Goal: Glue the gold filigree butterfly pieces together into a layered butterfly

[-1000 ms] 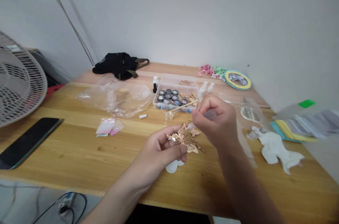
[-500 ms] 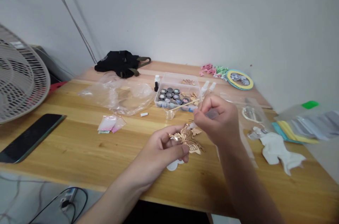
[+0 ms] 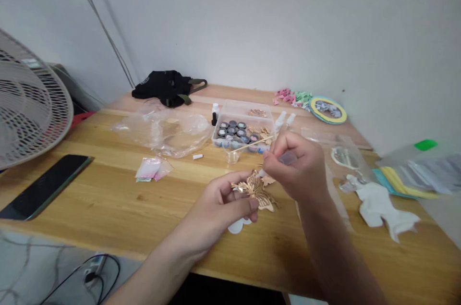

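Between the thumb and fingers of my left hand [image 3: 219,211] is a gold openwork butterfly ornament [image 3: 254,189], held above the table. My right hand [image 3: 297,163] is closed around a small translucent squeeze bottle [image 3: 288,157], its narrow tip at the butterfly's upper wing. Whether the tip touches the metal I cannot tell. Under my left hand a white scalloped piece [image 3: 236,225] partly shows. Just beyond the hands stands a small clear cup [image 3: 231,155] with a thin wooden stick [image 3: 254,143] leaning in it. A small white cap [image 3: 198,156] lies to its left.
An open clear plastic box [image 3: 218,141] holds several small round pots and gold pieces. Left lie a crumpled plastic bag [image 3: 162,132], small sachets [image 3: 153,169] and a phone [image 3: 46,187], near a fan [image 3: 36,103]. White crumpled cloth [image 3: 383,206] and coloured packets [image 3: 414,182] lie right.
The camera view has shifted slightly, so the table items sit a little further right. Both hands keep nearly the same pose, with the bottle tip still at the butterfly's wing.
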Motion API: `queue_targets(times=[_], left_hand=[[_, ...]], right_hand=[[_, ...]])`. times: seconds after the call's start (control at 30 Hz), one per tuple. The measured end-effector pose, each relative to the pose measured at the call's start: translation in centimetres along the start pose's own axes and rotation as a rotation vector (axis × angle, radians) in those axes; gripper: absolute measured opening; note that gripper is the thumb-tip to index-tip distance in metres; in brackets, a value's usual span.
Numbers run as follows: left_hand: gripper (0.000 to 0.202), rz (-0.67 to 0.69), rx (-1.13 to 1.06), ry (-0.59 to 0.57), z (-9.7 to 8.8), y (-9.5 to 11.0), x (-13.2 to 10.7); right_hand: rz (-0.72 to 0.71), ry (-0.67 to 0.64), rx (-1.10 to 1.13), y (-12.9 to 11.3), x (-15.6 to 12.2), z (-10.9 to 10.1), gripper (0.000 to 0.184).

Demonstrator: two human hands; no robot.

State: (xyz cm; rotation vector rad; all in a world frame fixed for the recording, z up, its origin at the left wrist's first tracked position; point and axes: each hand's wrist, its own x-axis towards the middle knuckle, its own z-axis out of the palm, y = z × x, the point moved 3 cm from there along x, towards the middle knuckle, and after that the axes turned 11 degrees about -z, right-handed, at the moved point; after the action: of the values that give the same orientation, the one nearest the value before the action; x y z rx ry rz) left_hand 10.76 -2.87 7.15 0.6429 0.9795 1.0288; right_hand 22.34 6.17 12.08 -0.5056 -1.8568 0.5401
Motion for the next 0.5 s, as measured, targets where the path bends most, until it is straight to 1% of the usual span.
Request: queue_targets(times=[0.37, 0.5], left_hand=[[0.030, -0.024, 0.057, 0.042, -0.11, -0.04, -0.14], [0.033, -0.027, 0.062, 0.027, -0.11, -0.17, -0.04]], right_hand=[[-0.052, -0.007, -0.028, -0.29, -0.02, -0.10, 0.026], [-0.057, -0.025, -0.044, -0.38, -0.01, -0.10, 0.026]])
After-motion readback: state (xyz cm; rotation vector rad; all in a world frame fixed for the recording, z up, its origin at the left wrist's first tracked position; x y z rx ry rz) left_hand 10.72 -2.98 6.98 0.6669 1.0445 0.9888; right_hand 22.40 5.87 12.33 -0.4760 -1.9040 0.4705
